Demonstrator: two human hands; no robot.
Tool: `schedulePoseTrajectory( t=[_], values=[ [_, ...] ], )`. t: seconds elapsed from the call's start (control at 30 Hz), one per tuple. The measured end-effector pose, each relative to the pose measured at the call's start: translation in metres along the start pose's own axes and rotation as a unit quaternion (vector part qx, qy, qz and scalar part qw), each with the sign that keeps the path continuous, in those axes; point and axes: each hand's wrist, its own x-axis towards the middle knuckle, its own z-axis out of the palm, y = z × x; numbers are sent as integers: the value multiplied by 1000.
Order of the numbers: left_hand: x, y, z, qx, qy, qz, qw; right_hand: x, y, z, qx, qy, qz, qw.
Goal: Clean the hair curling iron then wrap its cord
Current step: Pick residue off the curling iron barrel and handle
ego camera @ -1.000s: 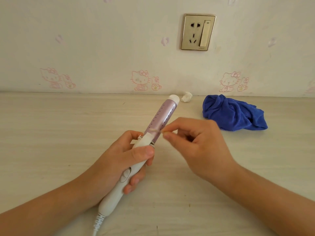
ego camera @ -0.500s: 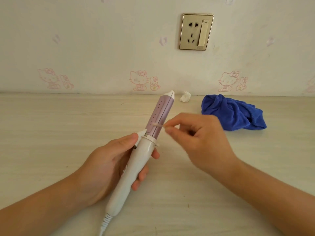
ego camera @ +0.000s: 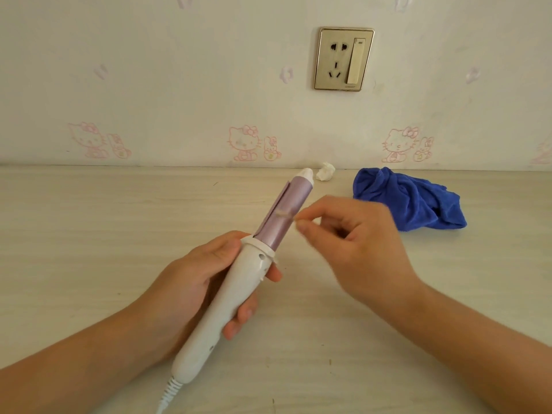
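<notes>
The curling iron (ego camera: 239,282) has a white handle and a lilac barrel that points up and to the right, ending in a white tip. My left hand (ego camera: 197,288) grips its handle from the left, fingers curled under it. My right hand (ego camera: 352,246) pinches a thin cotton swab (ego camera: 285,215) between thumb and forefinger. The swab lies blurred across the middle of the barrel. The white cord (ego camera: 168,397) leaves the handle's lower end and runs out of the frame at the bottom.
A crumpled blue cloth (ego camera: 409,201) lies on the pale wooden table (ego camera: 89,234) to the right. A small white paper wad (ego camera: 325,171) sits by the wall. A gold wall socket (ego camera: 343,59) with a switch is above.
My left hand has turned the iron in its grip, so the barrel's clamp now faces left. My right hand has slid the swab further up the barrel.
</notes>
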Motion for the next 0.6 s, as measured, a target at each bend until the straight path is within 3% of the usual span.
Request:
schedulePoseTrajectory(
  t=[0.1, 0.27, 0.43, 0.6],
  values=[
    [3, 2, -8, -36, -6, -29, 999, -8, -10, 13, -14, -40, -31, 999],
    [6, 6, -19, -62, -66, -68, 994, 13, 9, -9, 9, 42, 31, 999],
    [8, 9, -24, -138, -102, -88, 981, -10, -13, 19, -10, -44, -52, 998],
    [9, 8, -32, -151, -148, -108, 971, 19, 9, -5, 5, 73, 16, 997]
  ],
)
